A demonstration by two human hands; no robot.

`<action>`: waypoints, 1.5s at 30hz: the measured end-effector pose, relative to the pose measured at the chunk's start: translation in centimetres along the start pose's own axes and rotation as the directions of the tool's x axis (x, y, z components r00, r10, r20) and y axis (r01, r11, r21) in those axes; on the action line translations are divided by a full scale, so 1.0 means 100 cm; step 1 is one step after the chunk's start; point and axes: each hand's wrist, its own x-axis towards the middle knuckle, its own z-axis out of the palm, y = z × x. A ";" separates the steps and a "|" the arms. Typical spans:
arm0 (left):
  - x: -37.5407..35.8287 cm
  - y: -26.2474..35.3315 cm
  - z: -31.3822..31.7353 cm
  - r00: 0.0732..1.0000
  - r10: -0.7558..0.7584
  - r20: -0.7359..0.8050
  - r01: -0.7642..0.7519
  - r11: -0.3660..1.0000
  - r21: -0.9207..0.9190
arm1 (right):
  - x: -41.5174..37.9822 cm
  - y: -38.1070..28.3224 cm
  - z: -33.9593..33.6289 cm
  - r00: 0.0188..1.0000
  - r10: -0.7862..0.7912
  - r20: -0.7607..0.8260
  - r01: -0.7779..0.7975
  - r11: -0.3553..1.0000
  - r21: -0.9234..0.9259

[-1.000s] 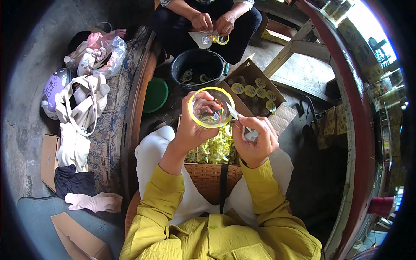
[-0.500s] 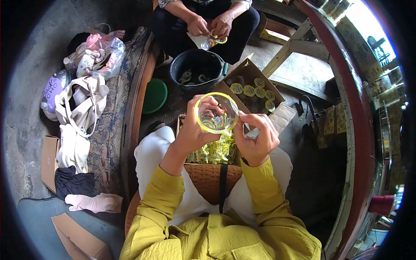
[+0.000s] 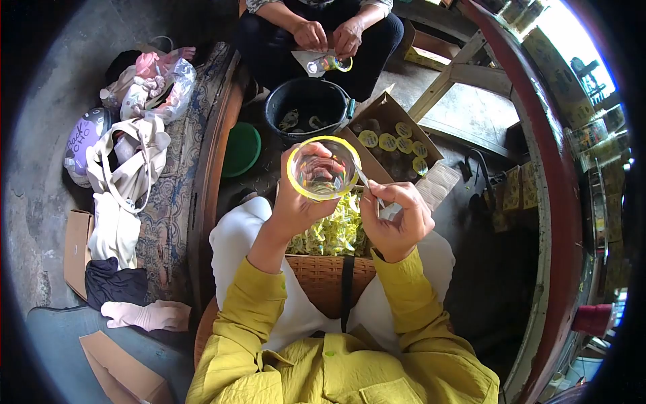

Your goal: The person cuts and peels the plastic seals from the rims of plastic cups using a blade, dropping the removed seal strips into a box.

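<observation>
Yellow-rimmed cup (image 3: 324, 168) in left hand (image 3: 294, 203)

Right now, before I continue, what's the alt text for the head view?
The left hand holds a clear, yellow-rimmed cup while the right hand pinches a thin pale strip at its rim. Yellow-green packets lie below; beyond are a black bucket, an open carton and another person's hands.
</observation>
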 end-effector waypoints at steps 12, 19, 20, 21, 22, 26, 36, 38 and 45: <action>-0.002 -0.004 -0.001 0.995 -0.024 0.096 0.019 0.998 0.055 | 0.000 -0.001 -0.001 0.999 -0.033 0.013 0.034 0.996 -0.080; -0.003 -0.007 -0.002 0.988 -0.027 0.154 0.016 0.997 0.072 | 0.004 0.004 -0.004 0.999 -0.023 0.039 0.025 0.998 -0.050; -0.003 -0.008 -0.003 0.986 -0.028 0.163 0.016 0.997 0.080 | 0.004 0.004 -0.005 0.999 -0.012 0.043 0.014 0.999 -0.051; -0.003 -0.007 -0.004 0.986 -0.050 0.161 0.039 0.997 0.071 | 0.005 0.004 -0.006 0.999 -0.001 0.047 0.004 0.999 -0.052; -0.002 -0.006 -0.005 0.985 -0.071 0.158 0.062 0.996 0.063 | 0.005 0.004 -0.006 0.999 0.009 0.051 -0.006 0.999 -0.052; -0.002 -0.004 -0.002 0.996 -0.038 0.082 0.039 0.999 -0.017 | 0.004 0.002 -0.007 0.999 -0.017 0.033 0.019 0.999 -0.046; -0.003 -0.001 0.000 0.989 -0.032 0.145 0.032 0.999 0.003 | 0.005 0.004 -0.008 0.998 0.056 0.008 -0.056 0.998 -0.012; -0.003 -0.001 0.002 0.992 -0.082 0.092 0.090 0.992 -0.086 | -0.003 0.009 -0.007 0.973 0.222 -0.057 -0.217 0.973 0.080; 0.001 0.000 -0.001 0.991 -0.055 0.118 0.058 0.998 -0.019 | 0.006 0.008 -0.007 0.996 0.087 -0.036 -0.088 0.996 -0.004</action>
